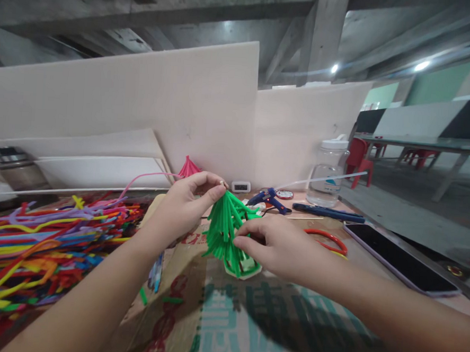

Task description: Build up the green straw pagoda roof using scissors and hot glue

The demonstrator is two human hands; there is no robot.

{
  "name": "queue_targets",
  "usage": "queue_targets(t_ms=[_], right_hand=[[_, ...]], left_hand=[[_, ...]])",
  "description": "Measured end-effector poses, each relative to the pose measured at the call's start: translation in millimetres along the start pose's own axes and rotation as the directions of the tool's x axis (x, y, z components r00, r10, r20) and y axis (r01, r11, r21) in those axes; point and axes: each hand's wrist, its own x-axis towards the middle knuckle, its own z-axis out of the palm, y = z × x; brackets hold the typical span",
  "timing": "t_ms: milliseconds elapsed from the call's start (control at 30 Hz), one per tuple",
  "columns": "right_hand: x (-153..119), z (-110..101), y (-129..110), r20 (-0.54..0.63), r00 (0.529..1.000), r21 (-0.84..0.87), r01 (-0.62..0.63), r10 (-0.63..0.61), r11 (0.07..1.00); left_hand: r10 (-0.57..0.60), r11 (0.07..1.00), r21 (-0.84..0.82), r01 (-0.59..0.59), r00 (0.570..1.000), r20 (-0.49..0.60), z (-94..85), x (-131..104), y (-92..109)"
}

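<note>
A cone-shaped tree of green pipe cleaners (229, 223) stands tilted in front of me on a pale base, above printed cardboard (186, 322). My left hand (194, 197) pinches its tip between thumb and forefinger. At the tree's right side is my right hand (268, 242), its thumb and fingertips closed against the lower green strands; whether a single strand lies between them is hard to make out. Behind my left hand shows a pink pipe-cleaner cone (188, 167). Short green scraps (172, 300) lie on the cardboard.
Left, a heap of coloured pipe cleaners (47, 249) spreads over the table. A blue glue gun (271, 199), a small digital clock (241, 187) and a water bottle (326, 173) stand at the back. A phone (399, 258) and a dark blue tool (328, 212) lie right. White boards (143, 106) rise behind.
</note>
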Motion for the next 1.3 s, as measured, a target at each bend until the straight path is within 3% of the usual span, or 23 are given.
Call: queue_targets(t_ms=[200,400,533,600,733,833,900,1100,1300], right_hand=[[-1.5,9.5,5.1,-0.111,0.994,-0.036,0.007,-0.011,0.999],[-6.5,18.3,8.6,-0.213,0.963,-0.262,0.107,-0.165,0.959],[-6.8,13.1,10.2,-0.256,0.939,-0.311,0.147,-0.231,0.939],[-6.8,7.8,12.3,-0.292,0.892,-0.342,0.240,-0.346,0.909],[-6.7,0.6,19.3,-0.289,0.702,-0.478,0.484,-0.651,0.733],[-6.1,2.1,23.9,-0.254,0.646,-0.541,0.522,-0.720,0.660],[-5.8,4.9,25.4,-0.253,0.648,-0.558,0.508,-0.718,0.656],[-6.7,7.6,25.3,-0.231,0.727,-0.538,0.458,-0.647,0.707],[-8.6,-3.7,18.2,-0.365,0.794,-0.255,0.418,-0.487,0.872]], left_hand=[[0.046,0.998,0.046,-0.046,0.999,0.003,-0.9,-0.8,-3.0],[0.060,0.996,0.066,-0.060,0.998,0.000,0.1,-1.8,-2.4],[0.082,0.994,0.075,-0.081,0.997,-0.005,0.9,-0.8,-0.5],[0.093,0.994,0.061,-0.092,0.996,-0.002,0.5,0.1,0.0],[0.103,0.994,0.033,-0.104,0.994,0.027,-0.4,0.5,0.2],[0.093,0.995,0.025,-0.094,0.995,0.042,0.1,-0.8,1.4],[0.087,0.996,0.025,-0.088,0.995,0.041,1.3,-2.2,3.5],[0.078,0.995,0.062,-0.081,0.996,0.045,4.5,-5.0,10.2],[0.044,0.999,0.017,-0.044,0.999,0.015,7.7,-4.1,10.4]])
